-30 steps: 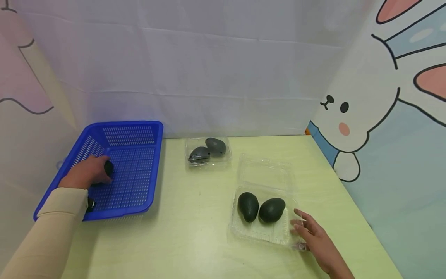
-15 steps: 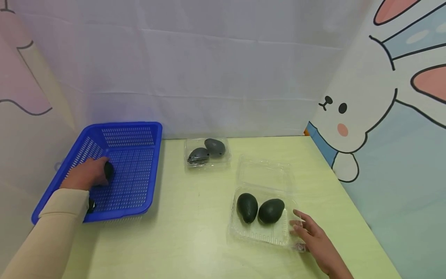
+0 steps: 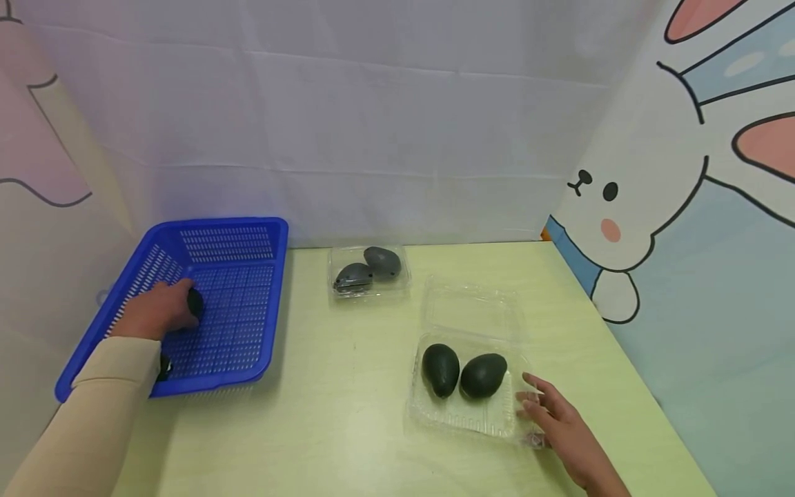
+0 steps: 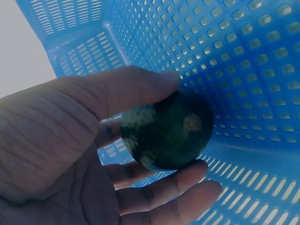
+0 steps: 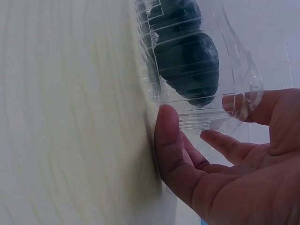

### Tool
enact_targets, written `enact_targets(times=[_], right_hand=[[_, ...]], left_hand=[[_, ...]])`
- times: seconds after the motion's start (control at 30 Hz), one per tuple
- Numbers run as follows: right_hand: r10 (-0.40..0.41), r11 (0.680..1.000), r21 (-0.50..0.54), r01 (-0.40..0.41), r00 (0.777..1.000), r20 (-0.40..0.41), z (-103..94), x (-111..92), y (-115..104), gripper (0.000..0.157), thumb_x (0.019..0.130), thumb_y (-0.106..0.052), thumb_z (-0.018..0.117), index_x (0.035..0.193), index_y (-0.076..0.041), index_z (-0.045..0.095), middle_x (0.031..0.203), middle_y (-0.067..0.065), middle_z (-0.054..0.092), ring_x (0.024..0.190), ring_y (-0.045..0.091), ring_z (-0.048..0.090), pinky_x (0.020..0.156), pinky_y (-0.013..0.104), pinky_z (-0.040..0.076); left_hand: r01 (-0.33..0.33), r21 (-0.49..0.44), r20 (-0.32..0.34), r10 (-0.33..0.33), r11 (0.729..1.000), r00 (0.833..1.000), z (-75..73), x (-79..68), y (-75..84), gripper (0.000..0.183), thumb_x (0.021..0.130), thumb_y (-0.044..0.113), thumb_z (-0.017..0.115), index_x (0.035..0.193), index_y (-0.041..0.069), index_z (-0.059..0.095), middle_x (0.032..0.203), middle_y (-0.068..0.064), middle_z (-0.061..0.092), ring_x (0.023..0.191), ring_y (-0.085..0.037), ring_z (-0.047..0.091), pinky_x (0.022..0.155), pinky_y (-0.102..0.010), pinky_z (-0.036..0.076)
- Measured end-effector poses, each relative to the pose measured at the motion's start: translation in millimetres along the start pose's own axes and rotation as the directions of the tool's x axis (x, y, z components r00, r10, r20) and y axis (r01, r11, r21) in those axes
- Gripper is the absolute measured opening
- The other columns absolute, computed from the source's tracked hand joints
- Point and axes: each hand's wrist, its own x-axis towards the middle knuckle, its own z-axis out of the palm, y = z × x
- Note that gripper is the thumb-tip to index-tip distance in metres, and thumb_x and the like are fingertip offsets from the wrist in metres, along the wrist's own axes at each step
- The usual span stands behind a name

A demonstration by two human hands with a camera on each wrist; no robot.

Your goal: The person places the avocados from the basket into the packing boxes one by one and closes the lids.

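In the blue basket [image 3: 248, 324], my left hand [image 3: 152, 310] grips a dark green avocado [image 3: 195, 302]. In the left wrist view, the thumb lies over the avocado [image 4: 164, 133] and the fingers curl beneath it; its stem scar faces outward. At the right, a clear plastic clamshell box [image 3: 462, 414] lies with its lid folded back. Two avocados sit in it side by side, a pear-shaped one [image 3: 441, 371] and a rounder one [image 3: 484, 376]. My right hand [image 3: 562, 424] rests against the box's right side, fingers loosely spread at its rim.
Farther back, a second clear box [image 3: 370, 272] with two dark avocados stands near the white curtain [image 3: 373, 138]. A small dark item [image 3: 164, 366] shows beside the left sleeve in the basket. The pale table [image 3: 348, 386] ends at a rabbit-print cloth [image 3: 652, 207] on the right.
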Motion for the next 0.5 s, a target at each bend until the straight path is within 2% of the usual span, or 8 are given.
enact_targets(times=[0.27, 0.5], right_hand=[[-0.010, 1.000, -0.005, 0.010, 1.000, 0.002, -0.5, 1, 2, 0.055, 0.108, -0.018, 0.055, 0.159, -0.010, 0.035, 0.146, 0.024, 0.053, 0.122, 0.029, 0.060, 0.078, 0.039, 0.056], [-0.005, 1.000, -0.011, 0.005, 1.000, 0.001, -0.5, 1, 0, 0.054, 0.108, -0.018, 0.054, 0.159, -0.010, 0.036, 0.145, 0.025, 0.053, 0.122, 0.031, 0.060, 0.078, 0.038, 0.056]], left_hand=[[-0.009, 0.015, -0.044, 0.010, 1.000, 0.999, -4.2, -3.1, 3.1, 0.083, 0.085, 0.024, 0.080, 0.142, -0.014, 0.034, 0.129, -0.053, 0.037, 0.115, -0.072, 0.041, 0.087, -0.082, 0.040], [-0.046, 0.042, -0.157, 0.052, 0.998, 0.986, -18.7, -15.8, 16.2, 0.090, 0.086, 0.031, 0.081, 0.149, -0.008, 0.030, 0.136, -0.052, 0.032, 0.116, -0.073, 0.041, 0.086, -0.081, 0.040]])
